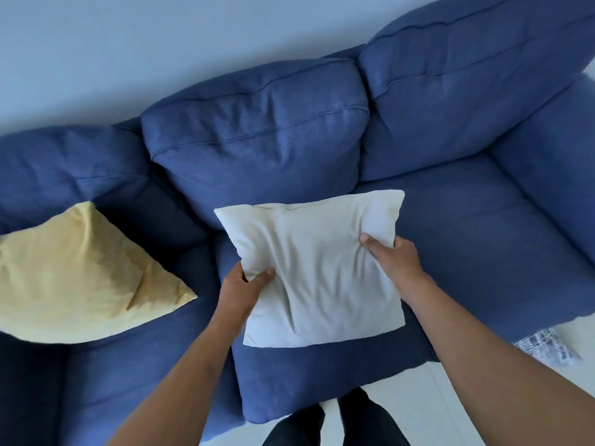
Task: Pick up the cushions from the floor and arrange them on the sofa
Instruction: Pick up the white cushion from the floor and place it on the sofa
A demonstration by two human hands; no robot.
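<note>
Both hands, left hand (243,286) and right hand (391,255), grip white cushion (315,268), fingers hidden behind.

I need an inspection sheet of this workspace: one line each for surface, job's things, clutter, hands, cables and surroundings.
Surface: blue sofa, three back cushions upright along the wall.
Job's things: white cushion held over the middle seat, its far edge by the middle back cushion; yellow cushion lying on the left seat.
Clutter: nothing seen on the seats; a patterned white fabric lies on the floor at the right.
Hands: left hand grips the white cushion's left edge; right hand grips its right edge.
Cables: nothing seen.
Surroundings: pale wall behind the sofa, light floor in front, the person's dark trouser legs below.
</note>
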